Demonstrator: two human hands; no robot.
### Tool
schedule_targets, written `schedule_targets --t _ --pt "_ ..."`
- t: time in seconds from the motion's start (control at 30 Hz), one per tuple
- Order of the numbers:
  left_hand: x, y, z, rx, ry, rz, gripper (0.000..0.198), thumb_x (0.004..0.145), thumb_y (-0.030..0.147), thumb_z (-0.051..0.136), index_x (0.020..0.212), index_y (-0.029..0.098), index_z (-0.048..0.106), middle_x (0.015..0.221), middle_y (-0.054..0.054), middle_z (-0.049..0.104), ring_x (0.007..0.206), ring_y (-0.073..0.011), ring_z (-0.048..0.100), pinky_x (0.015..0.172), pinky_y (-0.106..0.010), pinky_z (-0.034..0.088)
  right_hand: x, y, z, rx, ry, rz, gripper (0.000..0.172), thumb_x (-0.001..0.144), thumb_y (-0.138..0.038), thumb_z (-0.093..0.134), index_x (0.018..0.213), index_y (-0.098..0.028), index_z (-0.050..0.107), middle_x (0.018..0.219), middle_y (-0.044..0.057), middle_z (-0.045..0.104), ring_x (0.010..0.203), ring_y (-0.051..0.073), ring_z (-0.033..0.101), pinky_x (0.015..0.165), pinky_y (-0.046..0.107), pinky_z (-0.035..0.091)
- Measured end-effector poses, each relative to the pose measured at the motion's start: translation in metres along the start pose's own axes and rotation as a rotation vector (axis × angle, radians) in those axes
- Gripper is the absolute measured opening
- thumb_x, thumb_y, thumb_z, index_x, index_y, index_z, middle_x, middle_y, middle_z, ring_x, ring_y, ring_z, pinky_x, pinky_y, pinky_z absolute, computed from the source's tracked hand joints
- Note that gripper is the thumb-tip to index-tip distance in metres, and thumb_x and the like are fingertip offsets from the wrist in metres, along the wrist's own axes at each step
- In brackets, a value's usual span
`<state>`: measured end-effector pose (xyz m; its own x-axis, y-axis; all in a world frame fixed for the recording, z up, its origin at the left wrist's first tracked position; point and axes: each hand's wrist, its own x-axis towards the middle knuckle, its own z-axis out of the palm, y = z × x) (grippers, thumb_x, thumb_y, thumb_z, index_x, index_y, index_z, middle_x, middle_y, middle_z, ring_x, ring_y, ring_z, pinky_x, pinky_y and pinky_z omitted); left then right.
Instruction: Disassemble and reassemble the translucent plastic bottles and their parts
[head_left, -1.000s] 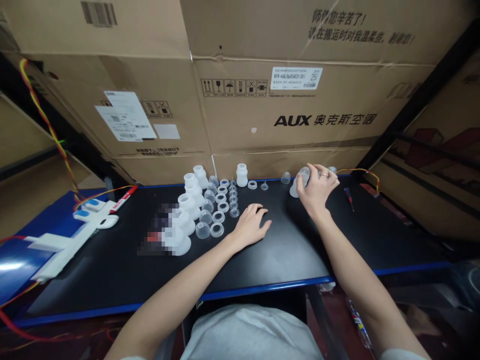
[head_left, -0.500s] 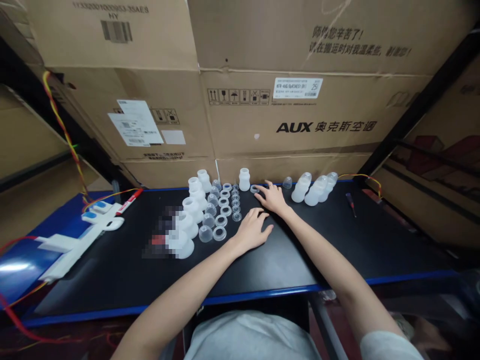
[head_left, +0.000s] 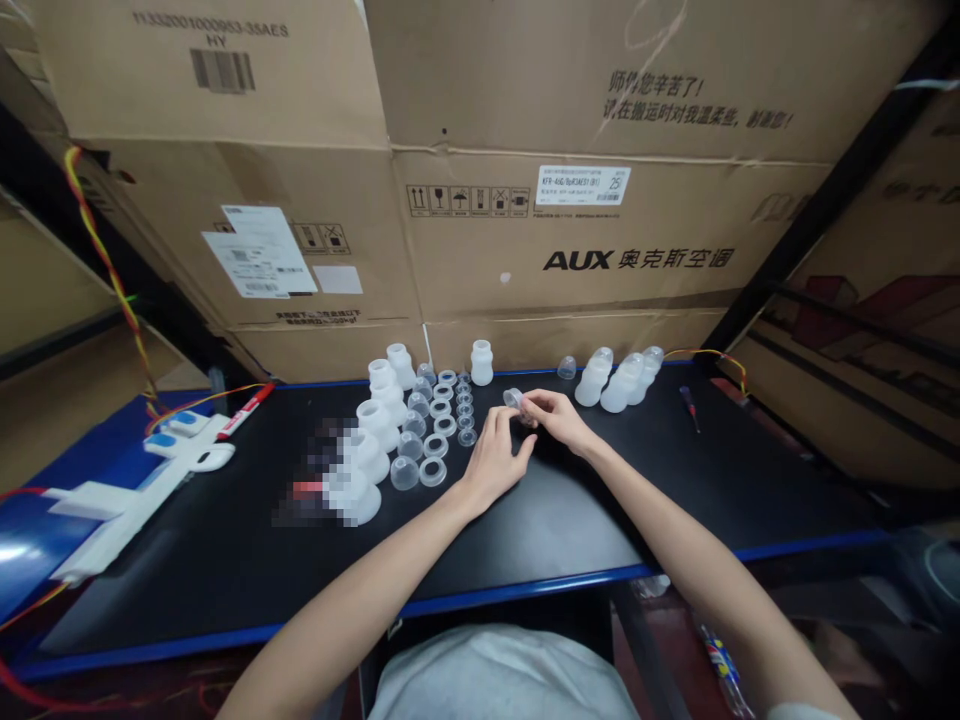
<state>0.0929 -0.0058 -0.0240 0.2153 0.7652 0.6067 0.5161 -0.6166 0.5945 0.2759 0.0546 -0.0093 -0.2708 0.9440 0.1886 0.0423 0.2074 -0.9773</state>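
Note:
My right hand (head_left: 559, 420) pinches a small translucent bottle collar ring (head_left: 513, 397), tilted just above the black table. Beside it, my left hand (head_left: 496, 455) has its fingers bent forward and its thumb apart. The left fingertips are close to the right ones, and I cannot tell if they touch the ring. Behind the hands stands an uncapped white plastic bottle (head_left: 481, 363). A clear dome cap (head_left: 567, 367) sits to its right. Left of my left hand are rows of collar rings (head_left: 433, 472), dome caps (head_left: 405, 474) and small clear nipple-like discs (head_left: 467, 437).
Several open white bottles (head_left: 377, 425) line the left. Three capped bottles (head_left: 595, 380) stand at the back right near a screwdriver (head_left: 690, 408). A white power strip (head_left: 142, 490) and red marker (head_left: 245, 411) lie left. Cardboard (head_left: 480, 270) walls the back.
My right hand has lifted the collar ring from the back of the table and brought it closer to my left hand. The left hand has shifted slightly left; the view has also moved a little.

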Motion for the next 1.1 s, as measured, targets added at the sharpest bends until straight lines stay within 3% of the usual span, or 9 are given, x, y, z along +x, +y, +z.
schedule_targets --t 0.2,0.33,0.5,0.67,0.77,0.93,1.1 --pt "0.003 0.001 -0.003 -0.030 0.074 0.000 0.012 0.107 0.029 0.063 0.118 0.025 0.063 0.120 -0.007 0.060 0.111 -0.0199 0.072 0.102 -0.036 0.063 -0.006 -0.016 0.013 0.293 0.001 0.101 0.049 0.079 -0.062 0.093 0.102 -0.020 0.080 0.089 0.003 0.077 0.082 0.018 0.071 0.076 0.030 0.054" --pt "0.007 0.000 -0.007 0.057 0.114 0.043 0.013 0.104 0.031 0.068 0.115 0.025 0.072 0.121 -0.006 0.064 0.107 -0.0189 0.074 0.097 -0.032 0.063 -0.007 -0.021 0.016 0.368 0.031 0.152 0.049 0.076 -0.060 0.097 0.101 -0.021 0.080 0.092 0.002 0.078 0.082 0.017 0.070 0.075 0.029 0.055" --pt "0.008 -0.002 -0.010 0.209 0.172 0.081 0.009 0.098 0.029 0.073 0.100 0.027 0.082 0.109 -0.005 0.070 0.093 -0.0176 0.073 0.077 -0.027 0.060 -0.009 -0.019 0.020 0.439 0.009 0.213 0.057 0.070 -0.064 0.100 0.100 -0.021 0.077 0.092 0.004 0.079 0.076 0.015 0.069 0.072 0.028 0.057" --pt "0.012 0.001 -0.016 0.194 0.309 0.077 0.015 0.102 0.030 0.069 0.095 0.027 0.083 0.091 -0.002 0.067 0.080 -0.0141 0.069 0.071 -0.025 0.055 -0.008 -0.017 0.009 0.498 0.062 0.251 0.052 0.076 -0.061 0.098 0.102 -0.022 0.074 0.102 0.008 0.081 0.081 0.019 0.077 0.077 0.033 0.063" --pt "0.017 -0.001 -0.021 0.156 0.359 0.039 0.017 0.102 0.036 0.071 0.096 0.027 0.084 0.089 -0.002 0.065 0.078 -0.0137 0.068 0.073 -0.026 0.057 -0.008 -0.019 0.003 0.503 0.001 0.270 0.046 0.082 -0.055 0.096 0.103 -0.020 0.075 0.102 0.009 0.082 0.086 0.020 0.080 0.080 0.031 0.063" --pt "0.021 -0.010 -0.021 0.023 0.388 -0.098 0.027 0.099 0.051 0.074 0.095 0.026 0.085 0.103 -0.005 0.064 0.090 -0.0165 0.070 0.073 -0.028 0.063 -0.011 -0.026 0.011 0.529 -0.022 0.283 0.044 0.086 -0.047 0.093 0.116 -0.022 0.074 0.105 0.009 0.083 0.084 0.019 0.080 0.075 0.030 0.063" --pt "0.017 -0.012 -0.018 0.048 0.227 -0.008 0.025 0.100 0.047 0.074 0.111 0.027 0.083 0.135 -0.011 0.061 0.126 -0.0278 0.066 0.100 -0.045 0.065 -0.014 -0.031 0.018 0.552 -0.026 0.291 0.046 0.082 -0.043 0.097 0.117 -0.021 0.077 0.102 0.007 0.082 0.078 0.017 0.076 0.075 0.030 0.061"
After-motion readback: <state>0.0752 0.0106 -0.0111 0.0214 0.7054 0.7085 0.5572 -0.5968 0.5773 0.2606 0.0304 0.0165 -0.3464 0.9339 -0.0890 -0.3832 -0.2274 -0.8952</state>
